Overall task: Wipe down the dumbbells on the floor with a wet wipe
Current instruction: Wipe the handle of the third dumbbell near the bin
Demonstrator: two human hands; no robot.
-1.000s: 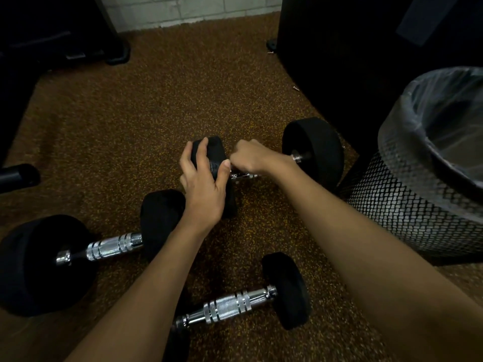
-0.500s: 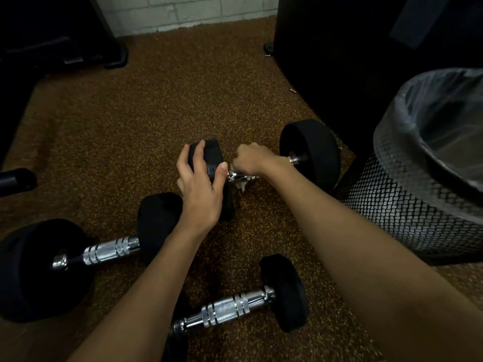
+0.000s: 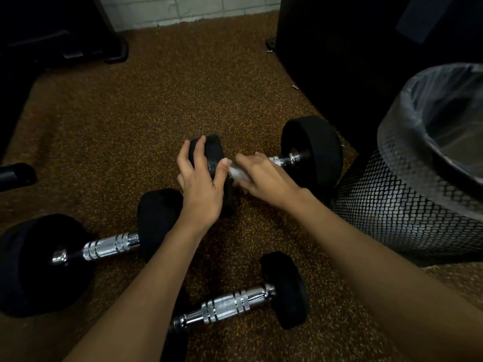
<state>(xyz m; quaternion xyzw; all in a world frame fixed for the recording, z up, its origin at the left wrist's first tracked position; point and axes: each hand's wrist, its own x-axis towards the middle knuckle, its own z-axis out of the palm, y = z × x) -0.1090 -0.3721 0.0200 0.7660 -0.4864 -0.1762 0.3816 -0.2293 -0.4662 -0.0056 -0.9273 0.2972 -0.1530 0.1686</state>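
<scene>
1. Head view, nearest ground: two bare forearms enter from 6 and 4 o'clock and converge toward frame centre.
2. Small dumbbell (image 3: pixel 227 305) lies at 6 o'clock between the forearms. It has a chrome handle with grooved bands and a black round head at its right end. Its left end is hidden under the left forearm. No hand touches it.
3. Large dumbbell (image 3: pixel 109 248) lies at 8 o'clock, with a banded chrome handle and two black heads. Its right head sits just beside the left wrist.
4. Left hand (image 3: pixel 201 184), at centre, is palm down. Its fingers are spread and curled over the top of the far dumbbell's left head, thumb against the inner face.
5. Right hand (image 3: pixel 264 178), just to 3 o'clock of the left, is palm down with fingers curled over the bar. It grips a bunched white wet wipe (image 3: pixel 239 173) against the handle, next to the left thumb.
6. Far dumbbell (image 3: pixel 313 155) rests on the floor (image 3: pixel 130 113) at centre, its axis running toward 2 o'clock. Its heads are matt black. Chrome shows only at the right end of the handle.
7. Mesh bin (image 3: pixel 405 205) with a clear liner stands at 3 o'clock, just beside that right head.
8. Brown speckled flooring runs back to a white brick wall (image 3: pixel 183 9) at 12 o'clock. Black equipment (image 3: pixel 339 61) stands at 1 o'clock.
</scene>
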